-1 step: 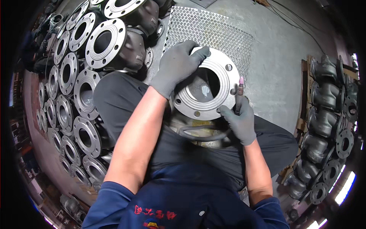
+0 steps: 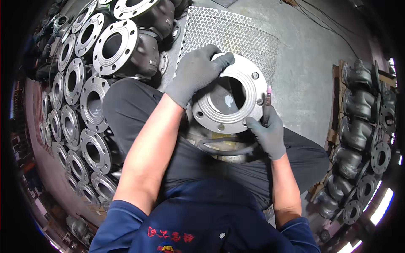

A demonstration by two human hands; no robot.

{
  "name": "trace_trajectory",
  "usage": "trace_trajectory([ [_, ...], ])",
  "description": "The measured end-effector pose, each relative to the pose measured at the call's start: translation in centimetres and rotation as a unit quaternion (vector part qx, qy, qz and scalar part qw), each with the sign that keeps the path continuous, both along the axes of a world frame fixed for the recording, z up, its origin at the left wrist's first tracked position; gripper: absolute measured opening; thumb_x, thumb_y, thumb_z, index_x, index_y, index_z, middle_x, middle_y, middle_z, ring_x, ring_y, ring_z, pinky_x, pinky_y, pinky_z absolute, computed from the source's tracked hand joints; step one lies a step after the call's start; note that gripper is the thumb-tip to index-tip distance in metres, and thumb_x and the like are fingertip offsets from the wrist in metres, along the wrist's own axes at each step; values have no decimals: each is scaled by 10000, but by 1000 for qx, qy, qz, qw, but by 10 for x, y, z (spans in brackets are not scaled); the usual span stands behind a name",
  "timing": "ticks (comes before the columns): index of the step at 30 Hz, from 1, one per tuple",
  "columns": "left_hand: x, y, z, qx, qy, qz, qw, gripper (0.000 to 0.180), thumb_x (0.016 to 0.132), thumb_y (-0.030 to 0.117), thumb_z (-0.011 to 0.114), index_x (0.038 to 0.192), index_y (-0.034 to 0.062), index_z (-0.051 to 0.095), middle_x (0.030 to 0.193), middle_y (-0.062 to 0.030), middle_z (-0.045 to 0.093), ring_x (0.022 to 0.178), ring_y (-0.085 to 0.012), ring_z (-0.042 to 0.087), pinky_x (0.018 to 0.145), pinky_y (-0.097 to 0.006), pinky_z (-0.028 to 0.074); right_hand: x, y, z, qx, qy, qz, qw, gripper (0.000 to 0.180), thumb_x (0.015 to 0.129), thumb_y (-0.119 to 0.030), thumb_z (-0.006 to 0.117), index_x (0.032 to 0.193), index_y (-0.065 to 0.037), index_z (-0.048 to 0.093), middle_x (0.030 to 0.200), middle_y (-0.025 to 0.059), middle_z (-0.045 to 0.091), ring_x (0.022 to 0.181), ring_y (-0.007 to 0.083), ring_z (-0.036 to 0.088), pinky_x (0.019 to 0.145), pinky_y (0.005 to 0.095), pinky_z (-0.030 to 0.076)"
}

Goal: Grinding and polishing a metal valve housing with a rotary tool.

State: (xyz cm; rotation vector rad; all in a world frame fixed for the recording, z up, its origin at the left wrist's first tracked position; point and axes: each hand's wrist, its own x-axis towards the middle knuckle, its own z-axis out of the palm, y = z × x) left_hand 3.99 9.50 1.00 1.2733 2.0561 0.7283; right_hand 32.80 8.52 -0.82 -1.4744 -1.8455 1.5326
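A grey cast-metal valve body with a round flange (image 2: 203, 119) stands between my knees, flange face toward me, its bore open and several bolt holes round the rim. My gloved left hand (image 2: 198, 74) is closed over the flange's upper left edge, thumb on the face by the top. In my gloved right hand (image 2: 270, 134) is a slim dark die grinder (image 2: 266, 110) with a pink grinding tip (image 2: 269, 90) pointing up, just beside the flange's right edge. My right thumb rests at the lower right rim. Most of the valve body below the flange is hidden.
Stacked flanged valve bodies (image 2: 114, 47) crowd the left, close to my left knee. Another row of valve bodies (image 2: 358, 103) lies along the right. A metal mesh sheet (image 2: 223, 29) is on the concrete floor ahead. A dark hose (image 2: 228, 150) loops below the flange.
The flange has shifted slightly to the right, with both hands and the die grinder moving along with it. Both grips look the same.
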Motion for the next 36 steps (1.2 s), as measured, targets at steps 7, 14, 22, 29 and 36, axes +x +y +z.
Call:
trace_trajectory([
  [7,54,-16,-20,90,-101,-21,991,519,965,497,754,1141,9,730,1007,-224,768,962,-350,763,848,-433,569,62,22,-4,-26,-34,-71,997,443,950,-197,788,1293,44,645,844,18,683,690,85,594,618,264,487],
  [14,74,-46,-36,144,-81,5,986,543,980,544,719,1112,20,672,966,-252,725,918,-471,713,781,-539,553,80,2,64,80,-133,-38,987,636,984,-41,565,1591,19,387,1160,223,665,858,259,684,819,389,564],
  [22,85,-49,-38,149,-104,59,982,515,1007,527,700,1018,14,651,942,-242,722,904,-462,713,780,-529,539,24,10,111,142,-339,302,879,592,897,-35,656,1473,-34,521,1081,280,697,1009,479,685,890,535,551],
  [29,88,-50,-41,146,-100,78,981,513,1010,498,711,1002,-9,634,909,-259,699,880,-459,704,763,-525,535,-38,37,100,97,-476,408,772,250,951,-114,635,1107,-19,805,1113,216,782,1045,380,765,901,447,612],
  [36,84,-50,-42,161,-107,80,978,503,1014,480,711,1003,-15,625,889,-253,691,852,-458,693,752,-528,531,-37,47,94,57,-442,412,795,252,912,-102,652,1093,-8,800,1108,233,775,1057,387,762,908,458,607],
])
